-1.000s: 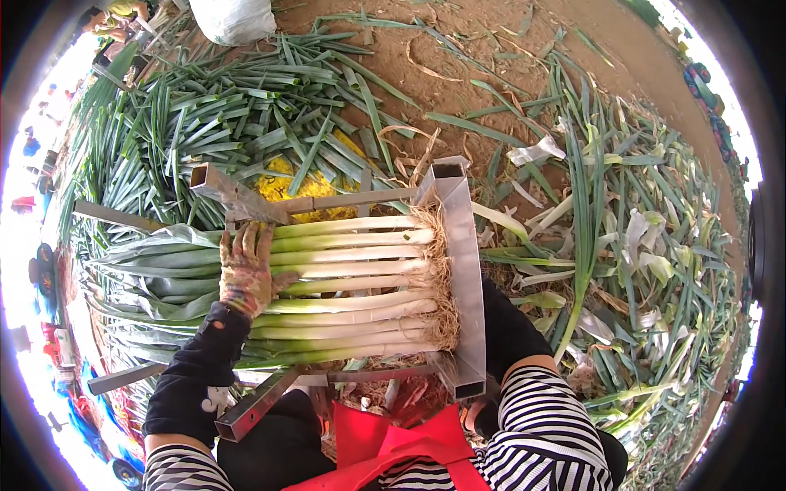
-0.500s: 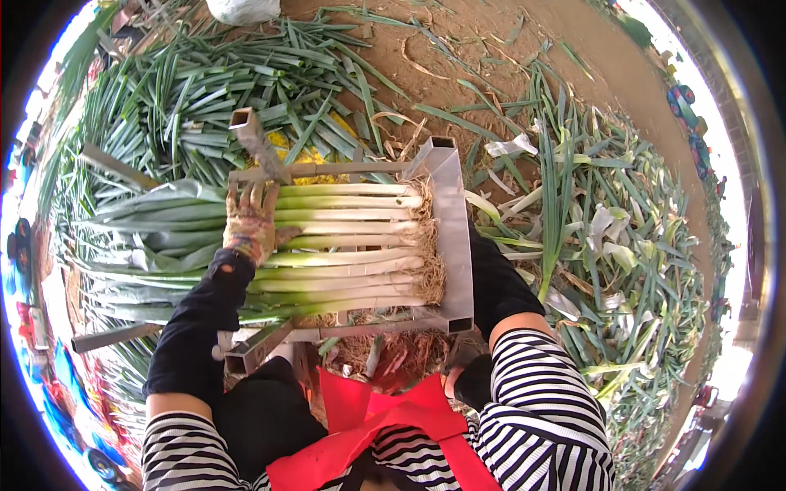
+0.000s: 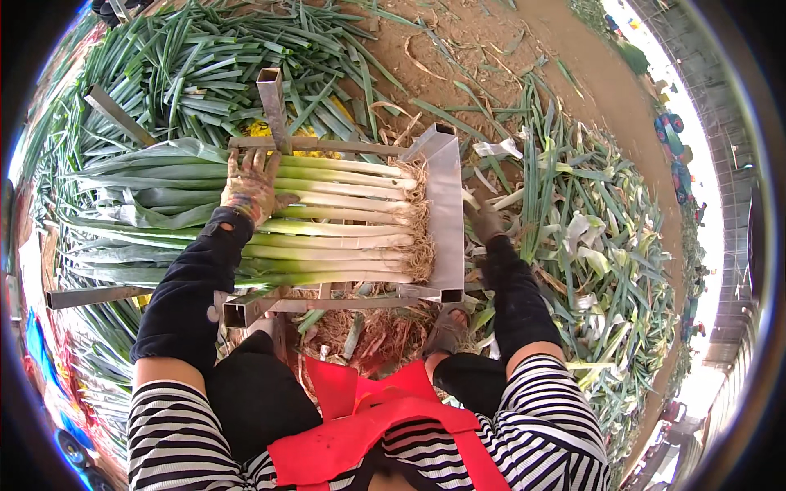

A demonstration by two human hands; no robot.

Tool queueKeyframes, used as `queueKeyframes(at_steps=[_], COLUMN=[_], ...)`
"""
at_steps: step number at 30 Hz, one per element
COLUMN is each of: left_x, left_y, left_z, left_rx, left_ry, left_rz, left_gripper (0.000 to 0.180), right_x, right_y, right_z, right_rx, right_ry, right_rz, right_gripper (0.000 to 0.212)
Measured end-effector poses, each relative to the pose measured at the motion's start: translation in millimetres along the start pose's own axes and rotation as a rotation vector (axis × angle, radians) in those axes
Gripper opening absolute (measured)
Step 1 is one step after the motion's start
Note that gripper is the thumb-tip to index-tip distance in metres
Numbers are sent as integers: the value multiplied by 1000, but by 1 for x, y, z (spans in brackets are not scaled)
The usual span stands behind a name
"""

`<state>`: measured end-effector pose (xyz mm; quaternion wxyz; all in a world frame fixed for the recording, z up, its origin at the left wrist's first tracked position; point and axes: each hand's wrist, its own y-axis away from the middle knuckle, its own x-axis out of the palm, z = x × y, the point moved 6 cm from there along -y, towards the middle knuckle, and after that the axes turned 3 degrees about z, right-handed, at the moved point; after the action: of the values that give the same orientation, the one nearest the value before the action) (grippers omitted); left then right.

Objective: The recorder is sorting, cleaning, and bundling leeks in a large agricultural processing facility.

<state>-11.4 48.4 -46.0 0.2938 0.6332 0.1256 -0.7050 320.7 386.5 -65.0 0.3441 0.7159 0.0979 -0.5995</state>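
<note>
A row of several leeks (image 3: 344, 214) lies side by side across a metal frame, white stems to the right and green leaves to the left. Their roots (image 3: 419, 221) meet an upright metal plate (image 3: 447, 209) at the frame's right end. My left hand (image 3: 250, 186), in a patterned glove, rests on top of the row where white turns green, its fingers stretched out. Beyond the plate, my gloved right hand (image 3: 486, 219) is low over the loose leeks, near a pale stem. Blur and the sleeve obscure its fingers, so its grip cannot be made out.
A large heap of green leeks (image 3: 205, 74) fills the far left. To the right sprawls a pile of loose leeks and leaves (image 3: 598, 221). Square metal posts (image 3: 273, 106) rise from the frame. Roots and trimmings (image 3: 360, 331) cover the ground by my feet.
My right hand has come into view, forward beyond the plate's right side. My left hand stays on the row. The whole view has shifted slightly, showing the frame higher up.
</note>
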Motion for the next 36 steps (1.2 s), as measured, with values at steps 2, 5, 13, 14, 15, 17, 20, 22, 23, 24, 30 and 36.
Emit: queueKeyframes(at_steps=[2,5,13,14,15,17,20,22,23,24,30,36], left_x=[-1,-21,-18,-12,-13,-14,-13,-9,-10,-11,-11,-10], left_y=[2,5,14,16,13,9,5,5,5,5,7,8], left_z=[2,-7,-2,0,-1,-3,-3,1,0,0,0,2], left_rx=[-11,-28,16,27,37,55,61,78,84,90,94,92], left_ry=[12,-36,-49,-25,-21,-19,-56,-54,-47,-40,-63,-73], left_rz=[6,156,2,-48,-65,-94,-85,-104,-118,-130,-159,-153], left_gripper=[97,96,95,95,95,96,95,94,94,94,93,93], right_x=[42,101,139,140,139,139,139,140,139,138,134,130], right_y=[2,18,23,25,25,26,22,22,18,16,8,1], right_z=[41,69,89,91,90,88,89,92,94,95,98,99], right_rx=[-147,-273,-397,-410,-411,-421,-445,-463,-463,-467,-474,-478], right_ry=[34,76,110,106,107,108,99,96,100,99,110,107], right_rz=[78,149,146,147,143,139,130,130,130,129,120,134], right_gripper=[60,56,47,46,45,43,40,38,37,36,32,29])
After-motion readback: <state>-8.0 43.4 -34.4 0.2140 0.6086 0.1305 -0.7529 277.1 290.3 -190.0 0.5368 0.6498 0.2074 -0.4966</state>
